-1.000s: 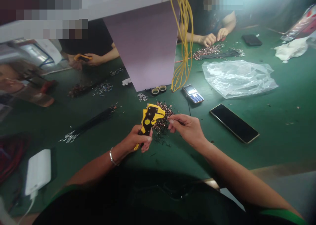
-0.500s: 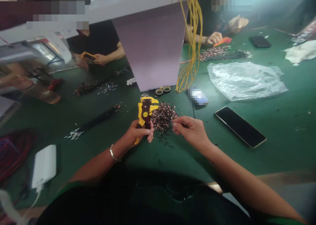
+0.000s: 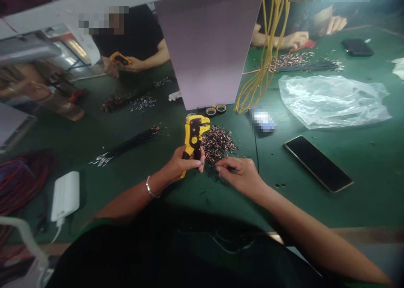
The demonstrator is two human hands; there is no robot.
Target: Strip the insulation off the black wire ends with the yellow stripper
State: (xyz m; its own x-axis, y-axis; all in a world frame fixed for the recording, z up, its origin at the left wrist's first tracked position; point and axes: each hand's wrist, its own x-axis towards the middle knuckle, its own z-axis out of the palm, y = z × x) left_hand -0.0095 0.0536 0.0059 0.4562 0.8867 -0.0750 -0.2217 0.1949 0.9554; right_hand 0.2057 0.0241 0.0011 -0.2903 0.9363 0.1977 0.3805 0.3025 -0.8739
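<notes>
My left hand point(image 3: 186, 164) is wrapped round the handles of a yellow and black wire stripper point(image 3: 195, 138), held upright with its jaws pointing right. Behind and right of the tool lies a heap of short dark wire pieces with coppery ends point(image 3: 220, 142). At the near right edge of this heap, my right hand point(image 3: 239, 170) has thumb and forefinger pinched together. Whatever may sit between those fingertips is too small to make out. A bundle of black wires point(image 3: 129, 145) with pale ends lies to the left on the green table point(image 3: 315, 212).
On the right are a phone point(image 3: 318, 164) and a clear plastic bag point(image 3: 334, 102). Yellow wires point(image 3: 268, 56) hang beside a pale panel point(image 3: 210, 48), with tape rolls point(image 3: 216, 110) at its foot. A white power bank point(image 3: 65, 196) lies left. Co-workers' hands point(image 3: 126, 65) work across the table.
The view has shifted, so the table's things appear farther right. My right hand has moved toward me and slightly left, to the heap's near edge. My left hand still grips the wire stripper.
</notes>
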